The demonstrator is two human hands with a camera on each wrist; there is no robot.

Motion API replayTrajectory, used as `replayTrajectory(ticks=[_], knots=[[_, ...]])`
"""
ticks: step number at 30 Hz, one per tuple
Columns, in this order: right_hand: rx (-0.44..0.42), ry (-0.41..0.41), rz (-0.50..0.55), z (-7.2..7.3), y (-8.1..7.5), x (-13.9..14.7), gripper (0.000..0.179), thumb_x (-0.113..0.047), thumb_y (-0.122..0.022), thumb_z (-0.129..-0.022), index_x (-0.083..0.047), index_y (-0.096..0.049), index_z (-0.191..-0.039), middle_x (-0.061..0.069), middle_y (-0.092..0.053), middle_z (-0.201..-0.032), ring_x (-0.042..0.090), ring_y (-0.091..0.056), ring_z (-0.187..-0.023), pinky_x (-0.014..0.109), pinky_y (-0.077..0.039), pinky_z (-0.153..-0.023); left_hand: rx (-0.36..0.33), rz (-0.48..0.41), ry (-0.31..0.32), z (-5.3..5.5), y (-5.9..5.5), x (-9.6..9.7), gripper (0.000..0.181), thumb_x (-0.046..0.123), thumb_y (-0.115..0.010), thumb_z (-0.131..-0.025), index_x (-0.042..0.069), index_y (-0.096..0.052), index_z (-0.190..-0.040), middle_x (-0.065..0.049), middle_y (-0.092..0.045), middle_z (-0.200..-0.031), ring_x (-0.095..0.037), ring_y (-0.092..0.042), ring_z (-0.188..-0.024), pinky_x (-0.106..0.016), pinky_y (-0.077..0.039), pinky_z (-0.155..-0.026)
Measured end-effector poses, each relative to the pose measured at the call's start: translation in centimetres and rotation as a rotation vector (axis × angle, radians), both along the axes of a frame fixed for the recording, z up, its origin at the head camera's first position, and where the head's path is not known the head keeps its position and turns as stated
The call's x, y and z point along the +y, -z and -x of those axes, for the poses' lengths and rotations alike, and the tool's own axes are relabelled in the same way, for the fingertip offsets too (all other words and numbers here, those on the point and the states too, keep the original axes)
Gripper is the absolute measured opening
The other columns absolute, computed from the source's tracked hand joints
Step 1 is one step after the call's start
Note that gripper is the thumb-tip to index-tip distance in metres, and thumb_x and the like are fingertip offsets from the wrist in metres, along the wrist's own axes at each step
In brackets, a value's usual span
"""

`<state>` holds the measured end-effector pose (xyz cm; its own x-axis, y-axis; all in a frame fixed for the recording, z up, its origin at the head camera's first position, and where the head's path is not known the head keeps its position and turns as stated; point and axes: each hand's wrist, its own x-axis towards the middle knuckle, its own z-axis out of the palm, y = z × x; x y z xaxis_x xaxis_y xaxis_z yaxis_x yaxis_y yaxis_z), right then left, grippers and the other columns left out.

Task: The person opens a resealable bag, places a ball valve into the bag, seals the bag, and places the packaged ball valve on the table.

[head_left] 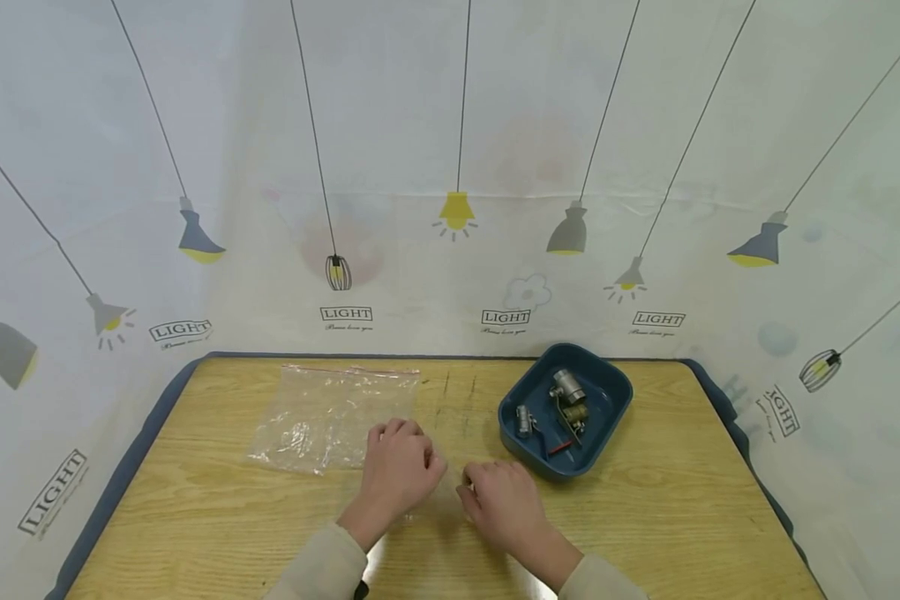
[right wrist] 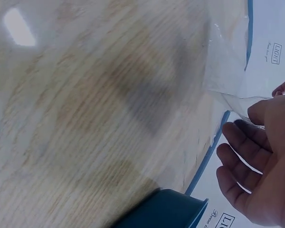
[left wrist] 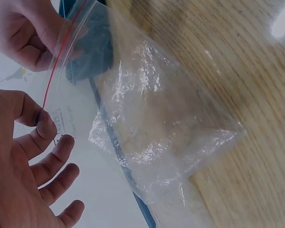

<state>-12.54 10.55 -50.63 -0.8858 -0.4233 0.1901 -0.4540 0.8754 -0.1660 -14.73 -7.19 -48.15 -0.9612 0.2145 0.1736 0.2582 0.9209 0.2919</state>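
Note:
My left hand [head_left: 401, 467] and right hand [head_left: 506, 504] are close together above the near middle of the table. Between them hangs a clear zip bag [left wrist: 147, 99] with a red line along its mouth, hardly visible in the head view. In the left wrist view, the left thumb and forefinger pinch that red-lined edge while the other fingers are spread loosely. The right thumb and forefinger grip the same bag further along its mouth, as the right wrist view shows. No item shows inside the bag, and its lower part hangs down in a point.
More clear zip bags [head_left: 296, 421] lie flat on the wooden table [head_left: 217, 500], behind the left hand. A dark blue bin [head_left: 607, 400] to the right holds several metal valves [head_left: 567, 386], one with a red-tipped lever. A lamp-printed cloth [head_left: 412, 275] surrounds the table.

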Motion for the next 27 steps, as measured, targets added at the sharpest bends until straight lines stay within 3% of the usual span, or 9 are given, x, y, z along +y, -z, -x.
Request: replayTrajectory(ticks=[5, 12, 17, 27], knots=[[-0.025, 0.033, 0.101, 0.3, -0.4, -0.3, 0.027, -0.022, -0.066, -0.088, -0.022, -0.054, -0.063, -0.011, -0.048, -0.054, 0.004, -0.039, -0.048, 0.022, -0.031, -0.049, -0.014, -0.003, 0.015, -0.2, 0.0, 0.2, 0.036, 0.033, -0.052, -0.088, 0.023, -0.045, -0.055, 0.0, -0.066, -0.098, -0.026, -0.055, -0.11, -0.053, -0.039, -0.099], [0.0, 0.143, 0.113, 0.4, -0.4, -0.8, 0.029, -0.023, -0.064, -0.087, -0.019, -0.054, -0.06, -0.006, -0.049, -0.053, 0.011, -0.045, -0.047, 0.026, -0.032, -0.046, -0.106, 0.02, 0.037, -0.8, 0.3, 0.8, 0.04, 0.045, -0.05, -0.093, 0.024, -0.048, -0.059, 0.0, -0.063, -0.1, -0.026, -0.052, -0.109, -0.055, -0.038, -0.098], [-0.003, 0.173, 0.109, 0.4, -0.5, -1.0, 0.026, -0.023, -0.063, -0.087, -0.018, -0.056, -0.062, -0.004, -0.053, -0.055, 0.014, -0.048, -0.049, 0.029, -0.036, -0.047, -0.159, 0.026, 0.042, -1.1, 0.6, 1.1, 0.035, 0.044, -0.055, -0.089, 0.024, -0.052, -0.059, 0.0, -0.062, -0.099, -0.027, -0.051, -0.109, -0.057, -0.038, -0.096], [-0.007, 0.186, 0.088, 0.6, -0.7, -0.8, 0.037, -0.028, -0.065, -0.09, -0.019, -0.05, -0.057, -0.003, -0.049, -0.051, 0.017, -0.048, -0.046, 0.031, -0.035, -0.045, -0.163, -0.084, 0.077, -1.6, 0.8, 1.2, 0.034, 0.031, -0.06, -0.084, 0.022, -0.053, -0.052, -0.001, -0.065, -0.095, -0.027, -0.052, -0.107, -0.058, -0.039, -0.096]])
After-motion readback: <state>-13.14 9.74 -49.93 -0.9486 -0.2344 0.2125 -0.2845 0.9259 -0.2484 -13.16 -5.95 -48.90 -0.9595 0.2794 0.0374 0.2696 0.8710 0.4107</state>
